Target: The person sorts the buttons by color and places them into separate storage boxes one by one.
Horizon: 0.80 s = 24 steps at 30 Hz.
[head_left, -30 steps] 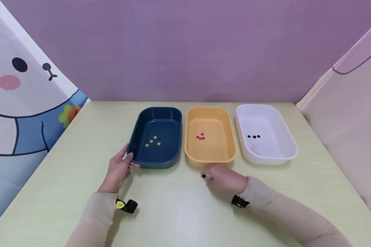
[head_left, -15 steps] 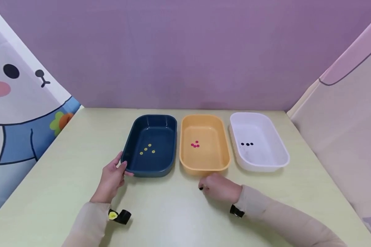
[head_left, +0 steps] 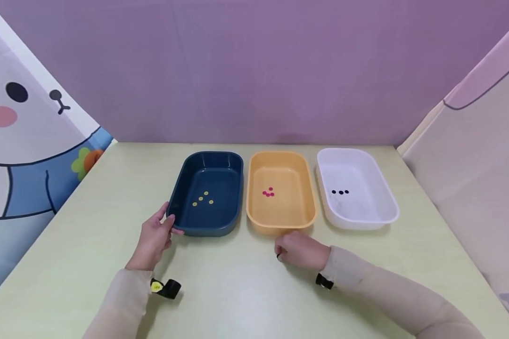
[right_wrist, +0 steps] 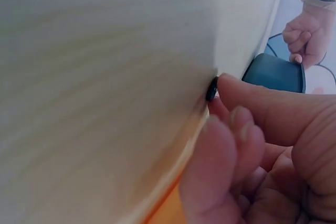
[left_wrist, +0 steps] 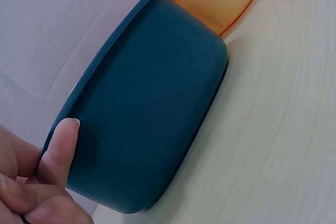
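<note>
My left hand (head_left: pixel 153 240) grips the near left corner of the dark blue tray (head_left: pixel 205 231). In the left wrist view a fingertip (left_wrist: pixel 62 142) lies against the tray's outer wall, just under the rim. In front of the yellow-orange tray (head_left: pixel 282 225), my right hand (head_left: pixel 302 250) pinches a small black button (right_wrist: pixel 212 88) between thumb and finger, close to the table surface. Only a dark sliver of that button shows in the head view. Several yellow buttons (head_left: pixel 201 198) lie in the blue tray, and several pink buttons (head_left: pixel 268 194) in the yellow-orange one.
A white tray (head_left: pixel 365 202) stands at the right with three black buttons (head_left: pixel 341 192) inside. The three trays form a row on the pale wooden table (head_left: pixel 229 292). Behind them rises a purple backdrop (head_left: pixel 254 70), with printed cloth panels at both sides.
My right hand has drawn slightly nearer to me and lower, and its fingers now cover more of the black button. The left hand keeps its grip; the head view has shifted a little.
</note>
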Tool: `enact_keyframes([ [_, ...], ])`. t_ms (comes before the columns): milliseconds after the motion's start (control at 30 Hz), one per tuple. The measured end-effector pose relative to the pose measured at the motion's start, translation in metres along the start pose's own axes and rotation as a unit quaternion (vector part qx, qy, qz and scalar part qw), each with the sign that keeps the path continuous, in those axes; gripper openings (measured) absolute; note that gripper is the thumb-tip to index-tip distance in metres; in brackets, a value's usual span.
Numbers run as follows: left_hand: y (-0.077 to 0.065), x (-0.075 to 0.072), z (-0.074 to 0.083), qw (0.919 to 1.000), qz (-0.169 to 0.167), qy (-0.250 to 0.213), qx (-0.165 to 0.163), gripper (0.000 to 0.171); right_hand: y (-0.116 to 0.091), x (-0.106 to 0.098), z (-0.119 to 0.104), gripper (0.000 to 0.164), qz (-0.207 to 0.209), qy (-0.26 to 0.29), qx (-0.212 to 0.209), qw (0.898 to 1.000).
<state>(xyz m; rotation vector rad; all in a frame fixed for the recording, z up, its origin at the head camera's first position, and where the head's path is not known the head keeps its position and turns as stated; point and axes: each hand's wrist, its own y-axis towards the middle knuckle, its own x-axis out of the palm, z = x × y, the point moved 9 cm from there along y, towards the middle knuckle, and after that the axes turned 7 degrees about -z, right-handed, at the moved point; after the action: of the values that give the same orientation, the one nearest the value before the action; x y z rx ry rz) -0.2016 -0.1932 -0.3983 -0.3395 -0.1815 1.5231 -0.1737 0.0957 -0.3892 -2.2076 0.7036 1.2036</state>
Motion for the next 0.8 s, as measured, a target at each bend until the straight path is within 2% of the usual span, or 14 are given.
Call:
enact_keyframes([
  [200,0.000,0.004,0.000,1.0000,-0.005,-0.007,0.004,0.057,-0.001,0.001,0.003,0.016,-0.019,-0.002,0.020,1.000],
  [400,0.000,0.004,0.000,0.9998,0.003,-0.013,0.015,0.057,-0.012,0.004,0.020,0.023,-0.041,0.044,0.058,0.996],
  [533,0.000,0.004,0.000,0.9999,-0.002,-0.008,0.008,0.057,-0.024,0.000,0.030,0.029,-0.041,0.084,0.064,0.994],
  [667,-0.001,0.002,0.000,1.0000,-0.004,-0.006,-0.002,0.057,-0.042,-0.009,0.042,0.023,-0.033,0.124,0.087,0.988],
  [800,-0.001,0.001,-0.001,1.0000,-0.002,-0.004,-0.005,0.057,-0.065,-0.020,0.057,0.008,-0.030,0.181,0.127,0.975],
])
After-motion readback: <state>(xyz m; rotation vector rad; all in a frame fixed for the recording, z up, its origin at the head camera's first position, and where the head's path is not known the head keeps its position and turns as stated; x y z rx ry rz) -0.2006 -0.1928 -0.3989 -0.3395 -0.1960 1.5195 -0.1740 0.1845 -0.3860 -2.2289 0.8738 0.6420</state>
